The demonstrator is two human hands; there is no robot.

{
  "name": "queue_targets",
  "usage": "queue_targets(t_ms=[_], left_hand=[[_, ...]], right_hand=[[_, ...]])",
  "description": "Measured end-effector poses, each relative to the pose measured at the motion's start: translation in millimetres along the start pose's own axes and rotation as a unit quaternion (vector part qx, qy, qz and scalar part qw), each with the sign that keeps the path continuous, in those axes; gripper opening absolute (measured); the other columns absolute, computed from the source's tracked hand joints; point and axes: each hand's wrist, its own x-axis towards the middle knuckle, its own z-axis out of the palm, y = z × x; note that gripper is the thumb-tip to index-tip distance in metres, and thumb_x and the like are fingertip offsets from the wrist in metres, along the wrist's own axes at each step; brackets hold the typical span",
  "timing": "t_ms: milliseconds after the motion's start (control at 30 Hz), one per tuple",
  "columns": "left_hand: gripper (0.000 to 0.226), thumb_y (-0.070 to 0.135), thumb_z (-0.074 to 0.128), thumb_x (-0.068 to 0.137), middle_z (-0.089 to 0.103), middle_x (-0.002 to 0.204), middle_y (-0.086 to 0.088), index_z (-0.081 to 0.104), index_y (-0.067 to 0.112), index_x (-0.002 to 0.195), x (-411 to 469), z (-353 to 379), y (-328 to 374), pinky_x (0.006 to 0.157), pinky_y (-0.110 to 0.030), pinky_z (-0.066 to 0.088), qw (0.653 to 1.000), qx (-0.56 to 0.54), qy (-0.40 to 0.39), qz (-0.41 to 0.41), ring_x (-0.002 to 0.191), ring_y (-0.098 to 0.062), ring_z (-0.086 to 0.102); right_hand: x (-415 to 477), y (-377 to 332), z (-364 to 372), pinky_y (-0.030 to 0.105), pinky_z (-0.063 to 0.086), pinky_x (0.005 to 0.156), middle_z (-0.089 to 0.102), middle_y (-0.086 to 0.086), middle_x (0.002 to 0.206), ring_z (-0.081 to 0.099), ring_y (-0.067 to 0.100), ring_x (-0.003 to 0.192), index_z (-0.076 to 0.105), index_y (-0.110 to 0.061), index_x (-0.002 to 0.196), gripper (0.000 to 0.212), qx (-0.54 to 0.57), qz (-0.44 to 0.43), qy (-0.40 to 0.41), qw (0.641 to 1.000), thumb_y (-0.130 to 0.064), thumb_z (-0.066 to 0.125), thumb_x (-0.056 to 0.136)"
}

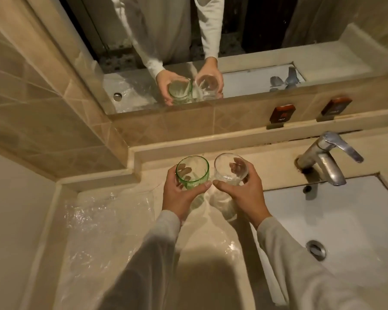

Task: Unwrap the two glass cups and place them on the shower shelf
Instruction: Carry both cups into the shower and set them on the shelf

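the left hand (179,193) is wrapped around the green glass (192,172) and the right hand (242,191) around the clear glass (231,168), both upright, side by side above the counter (276,163). the stone ledge (211,144) runs crosswise just beyond them, equally near both hands, and looks the likely shelf.

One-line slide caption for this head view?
Left hand holds green glass, right hand clear glass, above plastic wrap.
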Motion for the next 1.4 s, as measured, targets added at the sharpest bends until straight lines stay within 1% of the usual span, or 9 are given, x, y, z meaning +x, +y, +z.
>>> queue_targets(t_ms=[100,167,300,600,967,1100,1233,1333,1400], left_hand=[[0.078,0.032,0.097,0.048,0.066,0.119,0.011,0.058,0.04,0.115,-19,-11,25,0.072,-0.024,0.057,1.0,-0.004,-0.029,0.006,0.106,-0.014,0.067],[0.077,0.032,0.096,0.05,0.067,0.118,0.012,0.058,0.039,0.117,-31,-21,40,0.073,-0.026,0.056,0.999,-0.001,-0.05,0.018,0.105,-0.013,0.067],[0.071,0.031,0.097,0.049,0.07,0.111,0.012,0.062,0.041,0.111,-57,-42,68,0.076,-0.034,0.06,0.995,-0.016,-0.095,0.031,0.101,-0.013,0.07],[0.072,0.023,0.09,0.057,0.068,0.116,-0.005,0.055,0.02,0.12,-135,-62,111,0.064,-0.028,0.056,0.969,-0.081,-0.231,0.044,0.093,-0.014,0.071],[0.031,0.021,0.078,0.074,0.073,0.104,-0.001,0.072,0.028,0.104,-253,10,96,0.071,-0.033,0.056,0.885,-0.086,-0.458,-0.002,0.096,-0.023,0.068],[0.051,0.021,0.076,0.077,0.072,0.108,-0.005,0.059,0.013,0.125,-307,66,75,0.075,-0.036,0.056,0.849,-0.077,-0.521,-0.049,0.096,-0.023,0.069],[0.054,0.029,0.085,0.069,0.071,0.115,-0.013,0.063,0.016,0.117,-384,131,51,0.082,-0.039,0.057,0.798,-0.068,-0.592,-0.088,0.104,-0.028,0.067],[0.06,0.04,0.086,0.068,0.069,0.113,-0.02,0.063,0.01,0.114,-455,181,29,0.101,-0.057,0.044,0.763,-0.039,-0.64,-0.082,0.11,-0.039,0.062],[0.061,0.041,0.084,0.07,0.067,0.11,-0.023,0.062,0.007,0.115,-499,214,14,0.102,-0.061,0.041,0.74,-0.036,-0.666,-0.086,0.108,-0.04,0.062]], right_hand=[[-24,-27,3,0.017,0.052,0.088,0.063,-0.012,0.127,0.061,0.001,0.117,0.055,-0.043,0.127,0.08,0.018,-0.01,-0.005,1.0,-0.034,0.096,0.059],[-43,-44,5,0.029,0.054,0.093,0.062,-0.01,0.128,0.061,0.01,0.118,0.055,-0.044,0.126,0.08,0.026,-0.019,0.005,0.999,-0.04,0.095,0.056],[-89,-75,10,0.029,0.058,0.09,0.062,-0.01,0.126,0.062,0.007,0.116,0.056,-0.039,0.129,0.084,0.049,-0.036,0.039,0.997,-0.042,0.095,0.054],[-219,-117,4,0.055,0.054,0.101,0.069,0.004,0.123,0.066,0.025,0.116,0.059,-0.024,0.126,0.081,0.133,-0.04,0.155,0.978,-0.036,0.094,0.054],[-365,-117,-82,0.048,0.056,0.097,0.073,0.001,0.12,0.067,0.026,0.119,0.064,-0.027,0.116,0.064,0.17,-0.051,0.286,0.942,-0.041,0.09,0.06],[-429,-108,-135,0.031,0.054,0.085,0.075,-0.004,0.11,0.07,0.019,0.112,0.063,-0.027,0.117,0.065,0.177,-0.064,0.358,0.915,-0.041,0.088,0.059],[-506,-92,-196,0.034,0.056,0.093,0.076,-0.002,0.108,0.071,0.018,0.108,0.061,-0.019,0.121,0.07,0.175,-0.078,0.441,0.877,-0.038,0.088,0.059],[-572,-75,-246,0.028,0.057,0.085,0.078,-0.005,0.108,0.073,0.016,0.107,0.061,-0.018,0.122,0.067,0.182,-0.086,0.496,0.845,-0.036,0.088,0.064],[-613,-66,-275,0.029,0.056,0.087,0.078,-0.004,0.109,0.072,0.018,0.109,0.062,-0.02,0.122,0.065,0.18,-0.087,0.529,0.825,-0.035,0.089,0.065]])
